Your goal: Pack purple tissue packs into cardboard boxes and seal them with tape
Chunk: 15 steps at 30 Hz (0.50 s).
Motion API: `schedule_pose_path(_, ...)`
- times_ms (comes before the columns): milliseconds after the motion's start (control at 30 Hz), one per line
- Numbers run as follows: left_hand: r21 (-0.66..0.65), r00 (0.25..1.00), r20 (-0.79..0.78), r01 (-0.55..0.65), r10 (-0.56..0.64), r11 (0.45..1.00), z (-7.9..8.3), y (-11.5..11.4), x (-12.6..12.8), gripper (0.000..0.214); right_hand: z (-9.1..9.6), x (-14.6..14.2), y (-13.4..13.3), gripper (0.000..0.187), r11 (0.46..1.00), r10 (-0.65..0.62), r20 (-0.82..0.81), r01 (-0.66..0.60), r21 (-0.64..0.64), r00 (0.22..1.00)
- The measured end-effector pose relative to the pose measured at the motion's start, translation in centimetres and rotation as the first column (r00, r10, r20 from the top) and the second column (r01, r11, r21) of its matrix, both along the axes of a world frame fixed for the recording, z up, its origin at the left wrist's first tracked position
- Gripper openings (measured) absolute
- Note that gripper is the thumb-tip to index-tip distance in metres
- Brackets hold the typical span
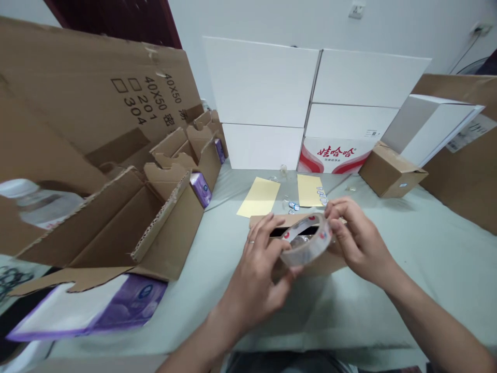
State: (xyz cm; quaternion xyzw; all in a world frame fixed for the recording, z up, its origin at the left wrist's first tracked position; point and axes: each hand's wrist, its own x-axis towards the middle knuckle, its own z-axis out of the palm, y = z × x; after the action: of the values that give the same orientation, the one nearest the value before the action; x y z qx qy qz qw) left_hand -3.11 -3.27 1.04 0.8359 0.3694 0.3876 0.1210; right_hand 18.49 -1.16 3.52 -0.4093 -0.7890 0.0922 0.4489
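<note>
A roll of clear packing tape (308,239) is held up between both hands, just above a small brown cardboard box (326,261) on the pale green table (427,243). My left hand (258,274) grips the roll's near side with thumb and fingers wrapped round it. My right hand (355,235) pinches the roll's far upper rim with its fingertips. The box top is mostly hidden by the hands and the roll.
Open brown cartons (155,217) with purple packs (201,187) line the left. A purple-and-white pack (97,311) lies front left. Two yellow sheets (259,197) and small items lie behind the box. White boxes (310,103) stand at the back, a small brown box (390,171) at right.
</note>
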Motion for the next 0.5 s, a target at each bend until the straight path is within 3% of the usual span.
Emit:
schedule_pose_path(100,-0.095,0.995,-0.094,-0.041,0.032,0.995,-1.2,1.0,-0.3,0.014,-0.3,0.7,0.8,0.014,0.975,-0.015,0.024,0.02,-0.222,1.0)
schedule_pose_path(233,-0.144,0.996,-0.063,-0.07,0.061,0.987,-1.3,1.1,0.0,0.019,-1.1,0.8,1.8,0.018,0.868,-0.034,-0.072,-0.006,-0.497,0.997)
schedule_pose_path(367,-0.347,0.992,0.02,-0.107,0.122,0.932,-0.3,1.1,0.4,0.02,-1.7,0.3,2.8,0.026,0.818,-0.071,-0.115,-0.007,-0.575,0.991)
schedule_pose_path(433,-0.415,0.994,0.08,-0.039,0.08,0.909,-0.2,1.2,0.5,0.015,-2.1,0.2,3.1,0.028,0.804,-0.098,-0.125,0.004,-0.594,0.987)
schedule_pose_path(500,-0.398,0.989,0.145,0.027,0.034,0.917,-0.6,1.2,0.6,0.013,-2.5,0.3,3.2,0.027,0.801,-0.12,-0.133,0.017,-0.598,0.984)
